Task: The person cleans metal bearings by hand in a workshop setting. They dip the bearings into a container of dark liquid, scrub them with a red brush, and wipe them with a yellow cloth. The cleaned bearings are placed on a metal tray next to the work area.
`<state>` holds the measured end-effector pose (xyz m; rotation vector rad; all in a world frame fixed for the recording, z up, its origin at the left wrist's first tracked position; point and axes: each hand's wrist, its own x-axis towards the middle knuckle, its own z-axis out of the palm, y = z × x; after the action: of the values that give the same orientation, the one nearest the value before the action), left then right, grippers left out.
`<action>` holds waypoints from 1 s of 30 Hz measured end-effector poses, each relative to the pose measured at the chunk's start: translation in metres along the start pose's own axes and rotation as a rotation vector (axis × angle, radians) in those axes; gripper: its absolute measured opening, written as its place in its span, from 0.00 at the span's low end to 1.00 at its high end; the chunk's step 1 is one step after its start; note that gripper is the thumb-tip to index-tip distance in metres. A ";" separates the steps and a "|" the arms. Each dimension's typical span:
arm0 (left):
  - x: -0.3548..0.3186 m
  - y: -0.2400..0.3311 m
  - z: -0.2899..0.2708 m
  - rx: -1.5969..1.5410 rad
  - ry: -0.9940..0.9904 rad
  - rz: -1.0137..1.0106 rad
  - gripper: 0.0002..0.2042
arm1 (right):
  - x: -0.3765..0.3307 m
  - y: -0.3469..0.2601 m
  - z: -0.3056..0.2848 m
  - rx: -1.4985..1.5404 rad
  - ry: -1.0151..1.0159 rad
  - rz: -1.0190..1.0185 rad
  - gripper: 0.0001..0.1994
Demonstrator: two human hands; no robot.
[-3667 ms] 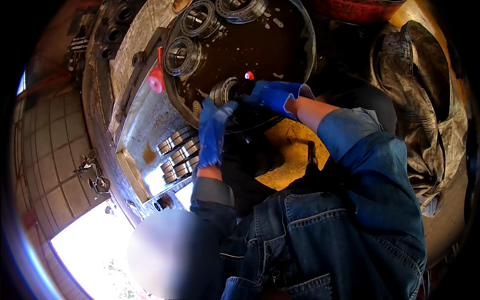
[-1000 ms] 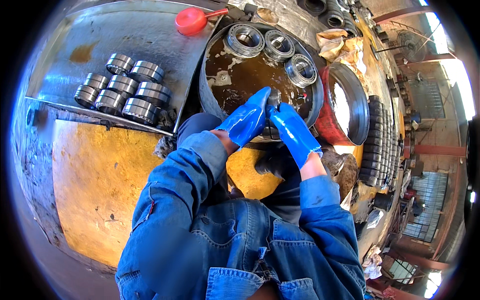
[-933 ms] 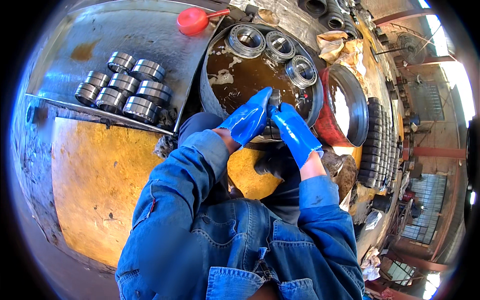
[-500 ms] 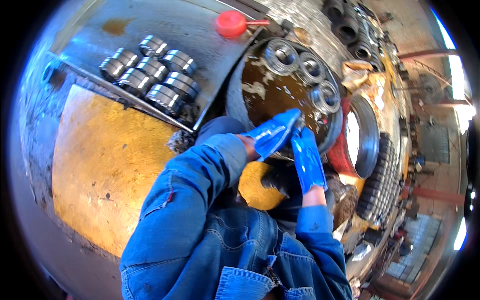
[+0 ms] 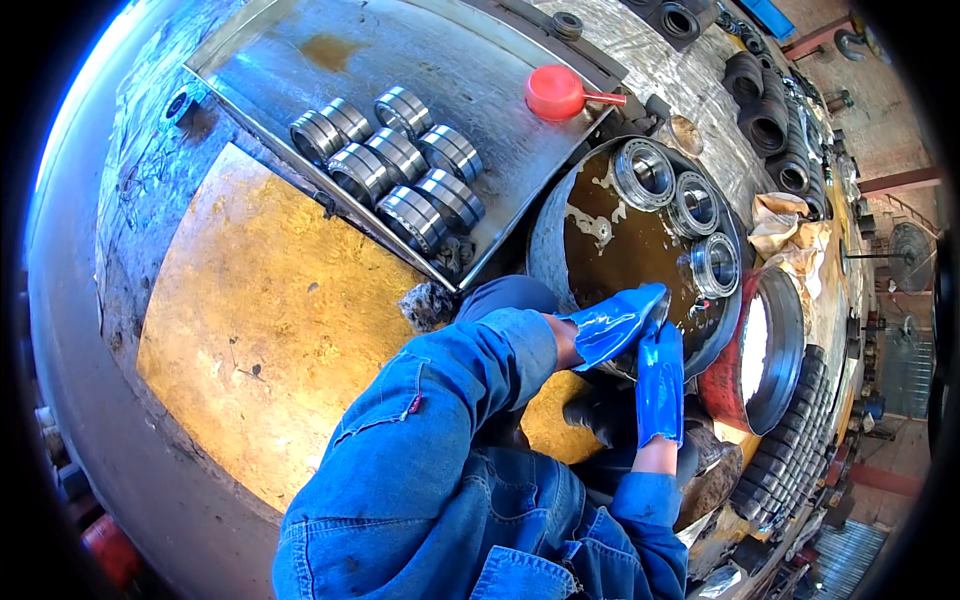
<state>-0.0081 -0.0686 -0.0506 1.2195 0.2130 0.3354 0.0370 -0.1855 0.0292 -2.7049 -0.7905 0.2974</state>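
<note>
**Gloved hands at the basin rim**

Left hand (image 5: 612,325) and right hand (image 5: 659,385), both in blue gloves, meeting at the near rim of the round basin (image 5: 548,235) of brown liquid. Fingertips pressed together over something small at the rim; grip narrow on both, but what it closes on cannot be told, hidden by the gloves. Three ring bearings (image 5: 682,205) standing in the liquid along the far side of the basin, well apart from the hands.

No packages, labels or signs legible. Red scoop (image 5: 556,92) lying beyond the basin on the steel tray (image 5: 300,40). Seven more bearings (image 5: 390,160) clustered on that tray, left of the basin. Crumpled brown paper (image 5: 785,235) to the right of the basin; red tub (image 5: 765,355) with a shiny inside just beside the basin on the right.

Compared with half a second ago: hands at much the same spot on the rim, camera view swung so the tray sits higher and the basin farther right.

Open room: bare yellow surface (image 5: 260,340) left of the basin, under the tray's raised edge.
</note>
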 end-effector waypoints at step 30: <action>-0.006 0.010 -0.007 -0.369 -0.088 -0.155 0.14 | -0.013 -0.059 -0.034 0.055 -0.201 0.213 0.27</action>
<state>-0.0170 -0.0614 -0.0441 0.8454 0.1603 0.1752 0.0075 -0.1536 0.0831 -2.7387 -0.5347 0.6386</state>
